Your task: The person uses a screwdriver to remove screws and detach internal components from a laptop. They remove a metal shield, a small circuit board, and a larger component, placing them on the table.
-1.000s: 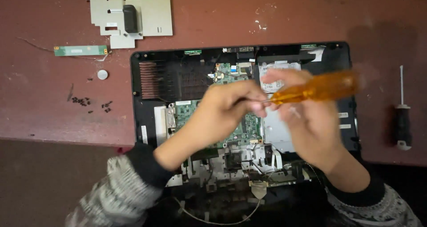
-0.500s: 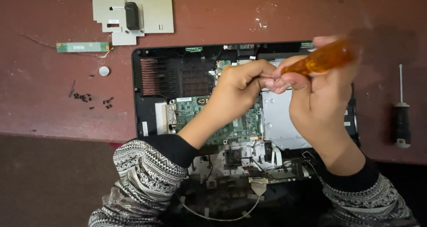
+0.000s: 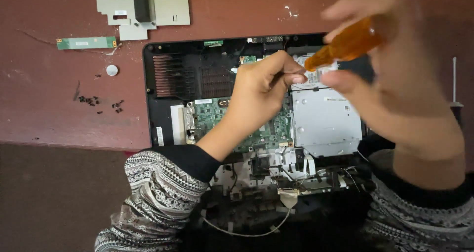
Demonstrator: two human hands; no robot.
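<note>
Worn reddish table (image 3: 59, 114); right hand (image 3: 395, 84) grips amber translucent screwdriver (image 3: 345, 44); left hand (image 3: 261, 91) pinches its tip.

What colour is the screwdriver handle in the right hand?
Translucent amber-orange screwdriver handle, seen in the head view.

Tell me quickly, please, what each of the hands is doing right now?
Left hand: fingers pinched shut at the screwdriver's tip.
Right hand: closed around the orange screwdriver handle.
</note>
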